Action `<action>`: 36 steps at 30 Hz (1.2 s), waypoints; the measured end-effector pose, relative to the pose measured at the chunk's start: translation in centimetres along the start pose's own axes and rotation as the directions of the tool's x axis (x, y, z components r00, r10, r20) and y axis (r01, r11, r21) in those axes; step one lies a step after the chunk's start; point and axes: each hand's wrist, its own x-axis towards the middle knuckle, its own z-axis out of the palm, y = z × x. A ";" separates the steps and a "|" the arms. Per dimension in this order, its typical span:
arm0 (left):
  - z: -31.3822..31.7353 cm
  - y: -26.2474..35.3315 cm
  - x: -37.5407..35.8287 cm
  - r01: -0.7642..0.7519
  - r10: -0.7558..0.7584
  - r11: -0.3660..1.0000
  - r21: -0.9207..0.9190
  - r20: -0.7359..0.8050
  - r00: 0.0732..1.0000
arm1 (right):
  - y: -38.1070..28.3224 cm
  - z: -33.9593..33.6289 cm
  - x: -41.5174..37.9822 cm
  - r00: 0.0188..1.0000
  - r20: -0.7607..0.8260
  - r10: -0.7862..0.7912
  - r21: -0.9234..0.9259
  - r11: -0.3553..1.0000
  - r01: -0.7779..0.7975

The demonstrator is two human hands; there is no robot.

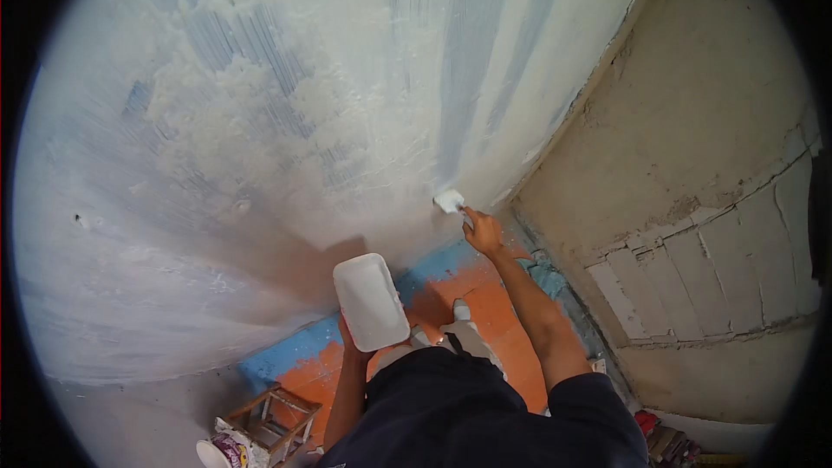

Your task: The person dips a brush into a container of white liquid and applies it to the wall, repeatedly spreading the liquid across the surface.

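At the far left the wall (217,121) is seen coated in wet white plaster, with blue paint showing through in streaks and ridged patches left rough. Low at the left foot of the wall a small wooden stool (276,416) stands beside a bag-like bundle (227,451). Toward the middle, a white rectangular hawk (371,301) is held up from below by the left hand (350,345), whose fingers are mostly hidden under the board, so the grip cannot be told exactly. To the right, a small plastering blade (449,200) is pinched at its handle by the right hand (482,232) and pressed to the wall near the corner, where a bare tan wall (693,121) meets it. For a smooth coat, the blade would best be kept at a shallow angle, drawn in long even strokes, and the ridges at left flattened while wet.
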 end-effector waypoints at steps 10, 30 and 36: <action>0.4 0.3 1.4 -0.010 0.010 1.000 -0.005 -0.054 0.999 | -4.1 -8.2 4.4 0.993 0.092 0.069 0.016 0.997 -0.071; -4.9 -1.3 3.9 -0.053 0.052 0.996 0.074 0.019 0.998 | -28.4 -53.8 12.4 0.769 -0.559 -0.310 -0.037 0.936 0.351; -8.9 0.5 5.6 -0.133 0.129 0.985 0.110 0.040 0.991 | -23.5 -39.1 10.4 0.689 -0.681 -0.247 -0.019 0.947 0.321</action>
